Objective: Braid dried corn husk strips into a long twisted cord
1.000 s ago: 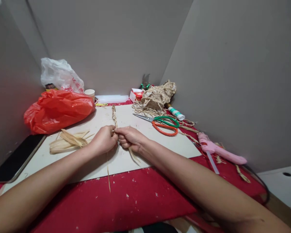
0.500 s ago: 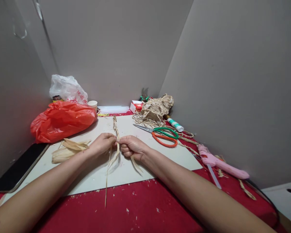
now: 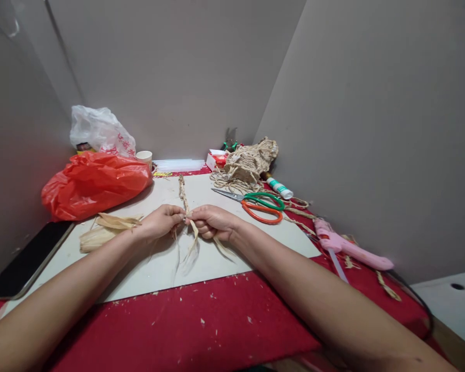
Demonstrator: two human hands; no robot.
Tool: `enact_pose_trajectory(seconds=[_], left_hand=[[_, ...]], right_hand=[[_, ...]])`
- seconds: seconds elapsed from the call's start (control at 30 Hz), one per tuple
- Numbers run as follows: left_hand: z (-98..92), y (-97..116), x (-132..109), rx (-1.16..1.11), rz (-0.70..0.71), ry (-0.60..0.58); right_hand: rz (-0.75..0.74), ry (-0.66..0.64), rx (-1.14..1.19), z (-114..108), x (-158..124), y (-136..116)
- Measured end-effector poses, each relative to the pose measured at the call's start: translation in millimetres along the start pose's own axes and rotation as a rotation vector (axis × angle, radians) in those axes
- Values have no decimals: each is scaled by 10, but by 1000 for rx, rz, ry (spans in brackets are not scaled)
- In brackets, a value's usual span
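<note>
A thin braid [image 3: 183, 194] of dry husk runs away from me over the white board [image 3: 147, 279]. At its near end my left hand [image 3: 163, 221] and my right hand [image 3: 214, 222] meet, both with fingers pinched on the strands. One pale husk strip [image 3: 194, 233] hangs between the hands, and another [image 3: 225, 249] trails out below my right hand. A thin strand below my left fingers is blurred. Beside my left wrist lies a bundle of dry husks [image 3: 96, 239], partly behind the forearm.
Scissors [image 3: 261, 206] with green and orange handles lie right of the hands. Behind them is a heap of twisted cord [image 3: 251, 161]. A pink glue gun [image 3: 352, 250] is at the right, a red plastic bag [image 3: 96, 183] and a phone [image 3: 27, 263] at the left.
The strip between my hands has swung to the right, and the long thin strand no longer hangs straight down toward the board's front edge. Both hands keep pinching the braid. The view has shifted slightly.
</note>
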State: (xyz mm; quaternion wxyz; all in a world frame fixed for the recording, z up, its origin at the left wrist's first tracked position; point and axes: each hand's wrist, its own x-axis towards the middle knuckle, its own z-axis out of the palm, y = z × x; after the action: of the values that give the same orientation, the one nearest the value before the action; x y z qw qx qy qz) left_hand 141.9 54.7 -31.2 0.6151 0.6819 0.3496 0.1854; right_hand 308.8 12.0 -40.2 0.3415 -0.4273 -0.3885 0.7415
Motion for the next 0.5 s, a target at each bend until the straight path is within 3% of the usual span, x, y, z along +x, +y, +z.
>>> enact_pose_trajectory(seconds=[0.17, 0.5], left_hand=[[-11, -104, 56, -122, -14, 22], [-210, -20, 44, -329, -132, -44]], right_hand=[[26, -13, -18, -18, -2, -9], [63, -27, 47, -27, -35, -48]])
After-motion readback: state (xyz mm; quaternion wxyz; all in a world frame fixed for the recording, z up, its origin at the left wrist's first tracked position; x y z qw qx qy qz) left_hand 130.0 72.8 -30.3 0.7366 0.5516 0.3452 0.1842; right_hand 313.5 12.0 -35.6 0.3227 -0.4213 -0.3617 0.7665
